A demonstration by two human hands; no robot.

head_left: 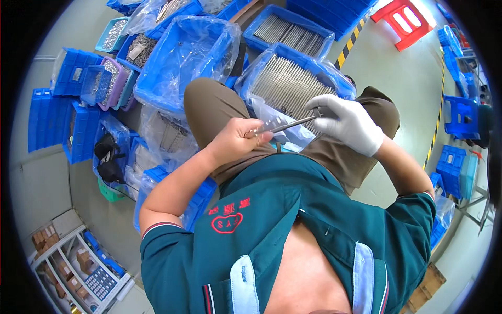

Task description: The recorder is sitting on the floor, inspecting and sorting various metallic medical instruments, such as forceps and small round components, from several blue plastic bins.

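My bare left hand (241,137) is closed in a pinch around one end of a slim metal rod (294,124). The rod slants up to the right across my lap. At its other end my right hand (350,123), in a white glove, has thumb and fingers closed about it. A small dark metal bit shows between the gloved fingers; its shape is too small to make out. Just beyond my hands stands a blue bin (330,67) lined with clear plastic, with many similar metal rods (287,83) lying side by side in it. A loose plastic sheet (285,123) hangs over its near edge.
Behind it is another blue bin (251,44) of rods. A plastic-lined blue bin (180,63) stands beyond my left knee. Small baskets of metal parts (112,78) and stacked blue crates (47,118) fill the left. A red stool (400,23) stands far right.
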